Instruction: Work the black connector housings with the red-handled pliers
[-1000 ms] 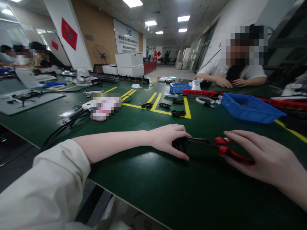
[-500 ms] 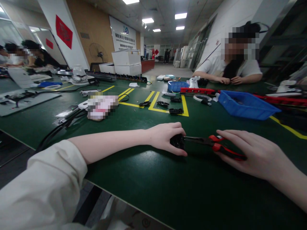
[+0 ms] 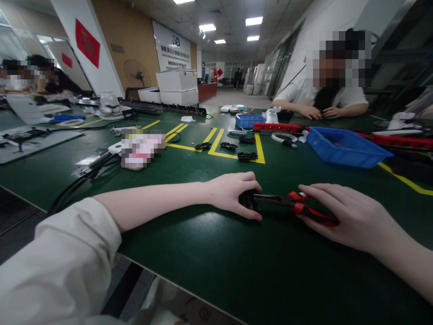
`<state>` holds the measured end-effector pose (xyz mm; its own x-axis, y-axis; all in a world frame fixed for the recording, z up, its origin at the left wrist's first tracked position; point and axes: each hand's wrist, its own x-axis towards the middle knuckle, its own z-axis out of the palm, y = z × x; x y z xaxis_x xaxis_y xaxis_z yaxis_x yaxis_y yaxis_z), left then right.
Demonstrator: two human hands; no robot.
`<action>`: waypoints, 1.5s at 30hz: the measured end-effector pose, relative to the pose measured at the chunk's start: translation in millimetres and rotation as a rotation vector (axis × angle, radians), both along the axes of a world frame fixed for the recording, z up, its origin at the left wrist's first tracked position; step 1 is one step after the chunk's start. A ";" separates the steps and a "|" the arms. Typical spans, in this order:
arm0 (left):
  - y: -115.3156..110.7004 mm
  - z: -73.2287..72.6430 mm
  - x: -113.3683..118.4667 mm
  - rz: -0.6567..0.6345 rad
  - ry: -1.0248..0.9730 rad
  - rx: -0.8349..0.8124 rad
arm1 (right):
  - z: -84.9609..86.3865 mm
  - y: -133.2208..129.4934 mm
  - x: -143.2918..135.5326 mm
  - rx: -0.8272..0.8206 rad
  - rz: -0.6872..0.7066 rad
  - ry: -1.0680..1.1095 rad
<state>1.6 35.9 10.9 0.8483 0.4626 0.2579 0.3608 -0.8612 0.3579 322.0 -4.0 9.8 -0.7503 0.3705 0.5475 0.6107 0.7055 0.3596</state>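
I had the left hand (image 3: 233,192) grasping a small black component (image 3: 248,201) at the tip of the long-nose pliers (image 3: 287,201), thumb and fingers wrapped around it. I had the right hand (image 3: 355,216) grasping the red-and-black handles (image 3: 314,214) of the pliers, which stood spread apart. The pliers' nose appeared to reach the component; I could not tell whether its tips gripped it, because the left hand hid much of the part. I judged work on this component to be under way and not complete. Beyond the pliers and to their left, four similar black components (image 3: 229,146) lay on the green tabletop (image 3: 203,243), three inside a yellow tape frame (image 3: 259,146) and one outside it. I could not verify whether these were finished or unworked. Beyond the pliers and to their right stood a blue tray (image 3: 358,158), its contents indistinct.
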 end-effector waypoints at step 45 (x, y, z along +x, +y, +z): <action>0.8 -2.5 0.0 -0.030 -0.007 -0.003 | -1.4 3.7 1.8 0.035 0.013 -0.005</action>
